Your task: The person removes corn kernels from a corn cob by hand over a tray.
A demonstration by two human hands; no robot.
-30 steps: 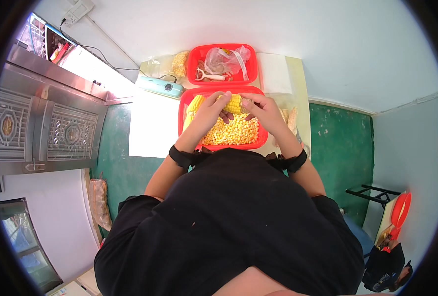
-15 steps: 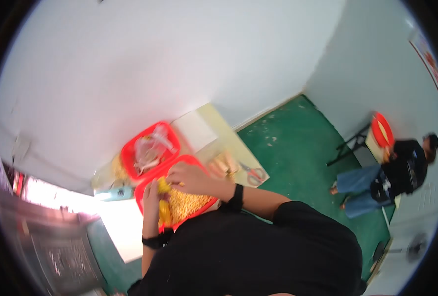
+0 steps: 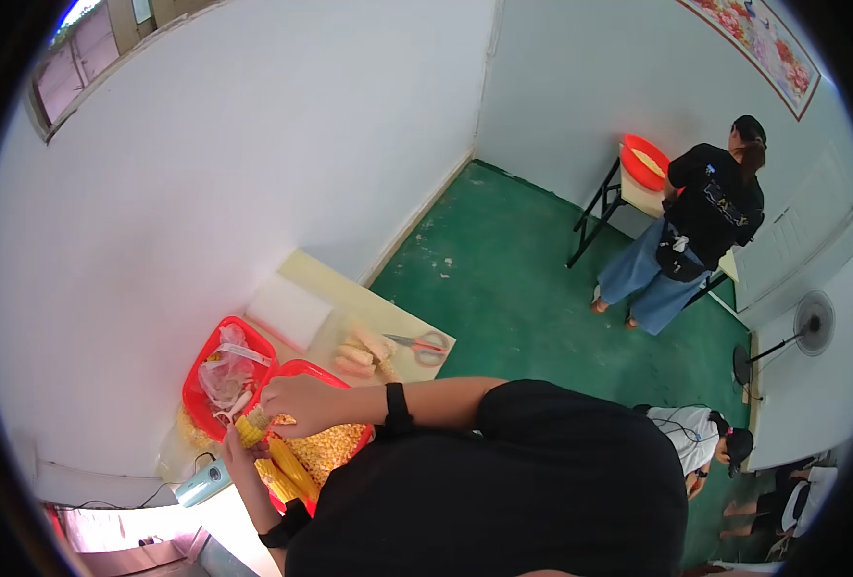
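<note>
Over the near red basket (image 3: 303, 367), my left hand (image 3: 239, 464) grips a corn cob (image 3: 251, 426) with yellow kernels on part of it. Bent over the same cob is my right hand (image 3: 301, 404), its fingers closed on the cob's upper end. Whole yellow cobs (image 3: 287, 471) lie in the basket below my hands, beside a heap of loose kernels (image 3: 330, 450). Bare cobs (image 3: 361, 352) and scissors (image 3: 426, 346) rest on the table to the right.
Another red basket (image 3: 192, 394) holds plastic bags and a peeler. A light blue device (image 3: 202, 483) sits by the table's left edge. One person (image 3: 715, 207) stands at a far table with a red basin (image 3: 644, 162). More people and a fan (image 3: 813, 324) are at the right.
The view has swung right, so the table now sits lower left and people and the fan show. Both hands stay on the cob.
</note>
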